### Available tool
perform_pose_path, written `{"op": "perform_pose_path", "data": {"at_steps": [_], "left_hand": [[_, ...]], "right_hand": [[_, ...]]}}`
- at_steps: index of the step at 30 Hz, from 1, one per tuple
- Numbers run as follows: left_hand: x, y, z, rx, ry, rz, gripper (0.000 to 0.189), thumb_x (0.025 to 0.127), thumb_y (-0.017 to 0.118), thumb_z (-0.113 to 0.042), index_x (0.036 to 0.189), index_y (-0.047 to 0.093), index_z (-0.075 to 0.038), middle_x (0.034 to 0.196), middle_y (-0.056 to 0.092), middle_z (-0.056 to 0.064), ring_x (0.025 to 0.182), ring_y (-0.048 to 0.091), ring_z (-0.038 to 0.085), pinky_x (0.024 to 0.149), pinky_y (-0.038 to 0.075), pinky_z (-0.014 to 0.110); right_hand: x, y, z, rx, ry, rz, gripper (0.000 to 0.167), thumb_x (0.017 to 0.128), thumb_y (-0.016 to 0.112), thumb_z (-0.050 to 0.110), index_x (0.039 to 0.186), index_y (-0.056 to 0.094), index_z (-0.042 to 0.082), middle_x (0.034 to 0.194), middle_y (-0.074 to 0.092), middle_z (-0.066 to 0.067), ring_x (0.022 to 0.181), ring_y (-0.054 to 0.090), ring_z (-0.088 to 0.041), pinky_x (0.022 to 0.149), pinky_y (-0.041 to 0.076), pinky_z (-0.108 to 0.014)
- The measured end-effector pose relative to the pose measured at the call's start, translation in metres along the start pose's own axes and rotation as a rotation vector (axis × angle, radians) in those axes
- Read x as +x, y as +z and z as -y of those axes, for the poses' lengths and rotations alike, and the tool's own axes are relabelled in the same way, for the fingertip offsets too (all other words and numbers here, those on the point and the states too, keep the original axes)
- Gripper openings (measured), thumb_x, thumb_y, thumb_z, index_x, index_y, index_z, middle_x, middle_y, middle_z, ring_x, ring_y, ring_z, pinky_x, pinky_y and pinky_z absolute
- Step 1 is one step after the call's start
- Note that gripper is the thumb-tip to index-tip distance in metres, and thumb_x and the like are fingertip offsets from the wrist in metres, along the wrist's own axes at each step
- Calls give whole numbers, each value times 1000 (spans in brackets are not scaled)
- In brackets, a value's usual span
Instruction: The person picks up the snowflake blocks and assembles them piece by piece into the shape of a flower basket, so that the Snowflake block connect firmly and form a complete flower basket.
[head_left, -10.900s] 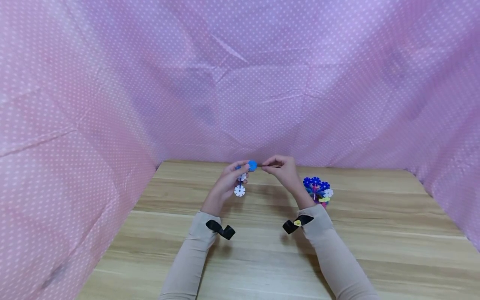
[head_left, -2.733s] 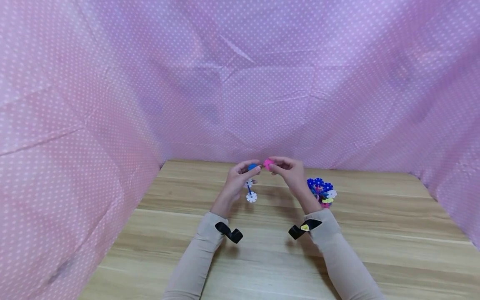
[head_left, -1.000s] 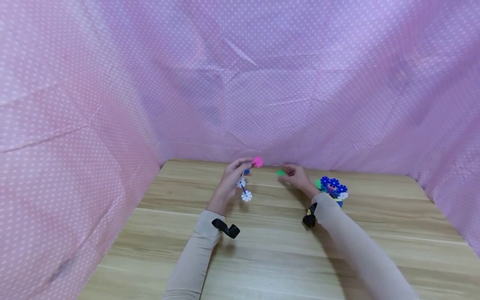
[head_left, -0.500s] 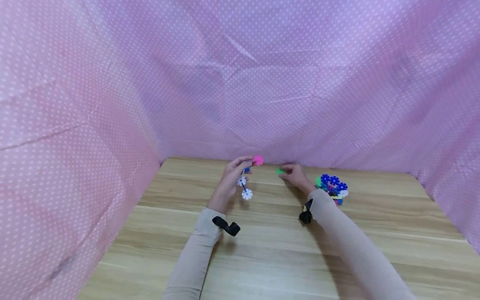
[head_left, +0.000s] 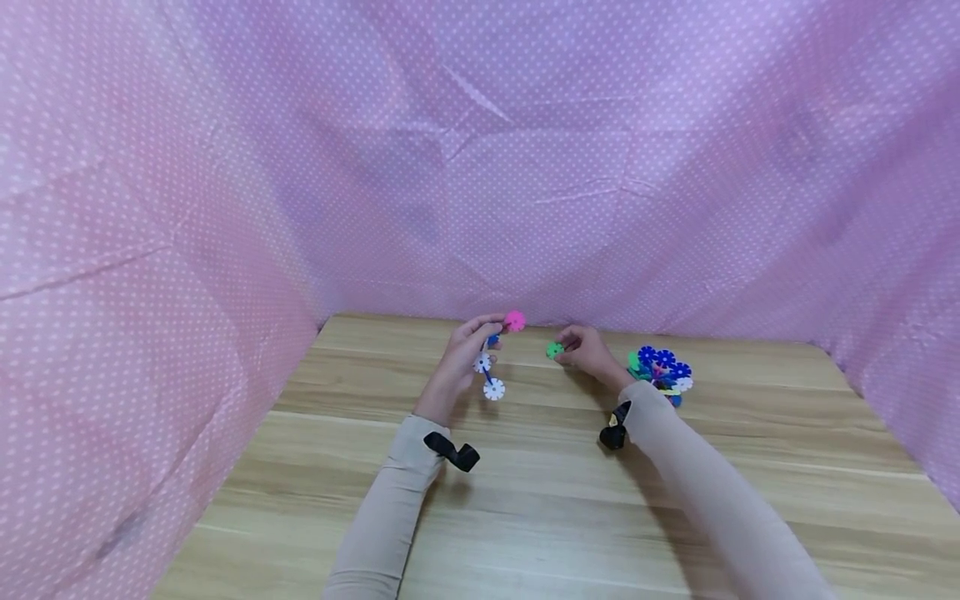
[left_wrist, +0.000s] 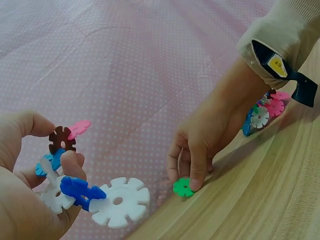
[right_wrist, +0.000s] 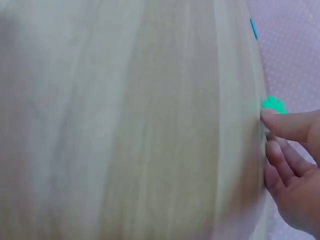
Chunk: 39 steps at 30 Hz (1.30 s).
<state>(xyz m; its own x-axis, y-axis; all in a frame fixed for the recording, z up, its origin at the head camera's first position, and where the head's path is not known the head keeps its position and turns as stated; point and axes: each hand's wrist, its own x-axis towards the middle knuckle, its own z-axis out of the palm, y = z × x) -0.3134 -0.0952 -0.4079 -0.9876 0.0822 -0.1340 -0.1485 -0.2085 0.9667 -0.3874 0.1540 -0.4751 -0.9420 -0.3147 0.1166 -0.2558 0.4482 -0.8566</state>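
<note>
My left hand (head_left: 459, 354) pinches a chain of notched plastic snowflake discs between thumb and fingers. In the left wrist view the chain runs from a pink disc (left_wrist: 79, 129) through a brown disc (left_wrist: 62, 140) and a light blue disc (left_wrist: 49, 162). It continues with a white disc (left_wrist: 55, 196), a dark blue disc (left_wrist: 80, 192) and a large white disc (left_wrist: 120, 202) hanging lowest. To the right, my right hand (head_left: 591, 354) pinches a single green snowflake disc (head_left: 554, 350) by its edge, apart from the chain and low over the table's far side.
A joined cluster of snowflake discs (head_left: 663, 371), mostly dark blue with green, white and yellow ones, stands on the wooden table (head_left: 510, 517) beside the right wrist. A pink dotted cloth (head_left: 525, 167) hangs along the table's back and sides.
The pink disc, earlier in my right hand, now sits at the chain's end. My right hand has moved right and holds the green disc, which has just turned its face to the head view.
</note>
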Motion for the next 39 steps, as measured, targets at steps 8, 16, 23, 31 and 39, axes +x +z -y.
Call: {"op": "perform_pose_path", "data": {"at_steps": [8,16,23,31,39], "left_hand": [[0,1,2,32,-37,-11,38,97,69,-25,130,67,-7,113,58,-1,87,53,10,66,50,20],[0,4,4,24,-19,3,29,98,66,-23,124,67,-9,103,70,-4,91,61,15,78,52,31],[1,6,5,-9,2,-7,20,99,64,-22,115,67,-10,102,68,0,84,58,13,66,51,24],[1,9,4,-6,3,-15,19,99,64,-25,112,66,-11,111,62,-2,88,62,14,76,53,35],[1,11,2,38,12,44,24,102,60,-25,121,64,-11,116,65,1,86,62,13,77,55,33]], "right_hand": [[-7,0,8,154,33,-24,24,85,74,-8,106,66,-14,93,70,-25,75,61,-10,61,53,-19],[-14,-5,33,388,55,-94,35,88,75,-1,119,64,-13,83,72,12,76,67,-2,76,60,-22],[-17,-7,60,460,-15,-130,33,90,76,5,114,64,-13,88,73,10,80,68,-4,76,59,-19],[-26,-1,84,421,-167,-187,24,87,79,2,103,69,-12,85,73,13,80,68,-3,75,59,-17],[-29,6,89,424,-251,-223,16,86,77,-3,98,71,-13,92,75,-19,80,71,-2,76,60,-18]]}}
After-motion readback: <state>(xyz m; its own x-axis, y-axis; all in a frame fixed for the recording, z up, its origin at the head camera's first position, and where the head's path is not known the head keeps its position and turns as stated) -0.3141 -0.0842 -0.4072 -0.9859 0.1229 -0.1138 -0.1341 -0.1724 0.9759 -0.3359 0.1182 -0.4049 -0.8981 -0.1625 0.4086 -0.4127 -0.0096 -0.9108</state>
